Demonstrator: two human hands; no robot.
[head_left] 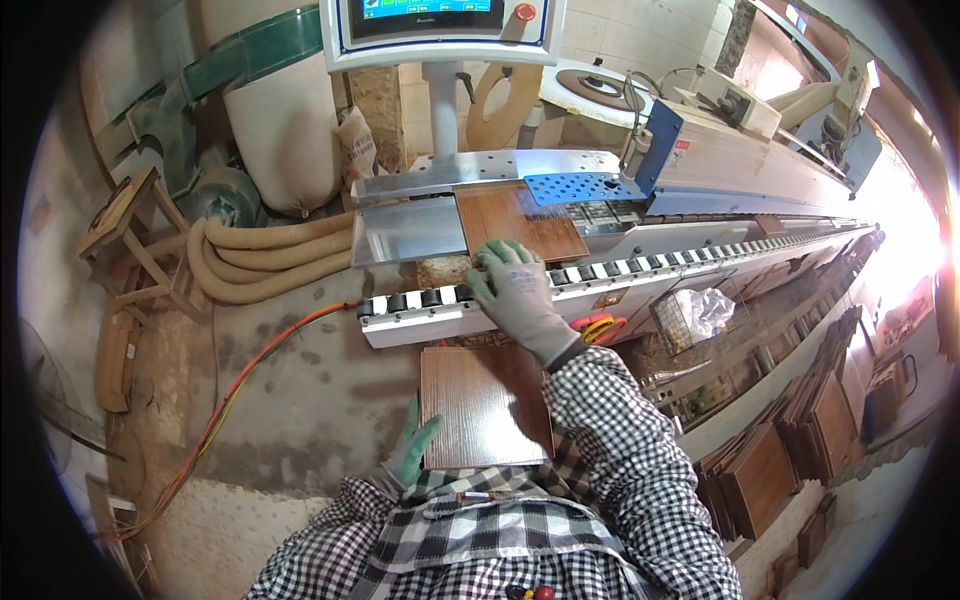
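Note:
My left hand point(412, 445), in a green-palmed glove, grips the left edge of a brown wood-grain panel point(485, 405) in front of my body. Light glares off its glossy face. My right hand point(515, 290), gloved in grey and green, reaches across the roller rail point(620, 268). Its fingers bend over the near edge of a second brown panel point(500, 215), with the thumb lower down. That panel lies flat on the machine's metal table point(405, 235), its far right part under a blue perforated plate point(585, 187).
A control screen point(430, 15) with a red button stands above the machine. Beige hoses point(270, 260) and an orange cable point(255, 360) run along the left floor. Wooden stool point(145, 235) at left. Stacked brown panels point(765, 475) lean at right. A wire basket point(700, 315) hangs below the rail.

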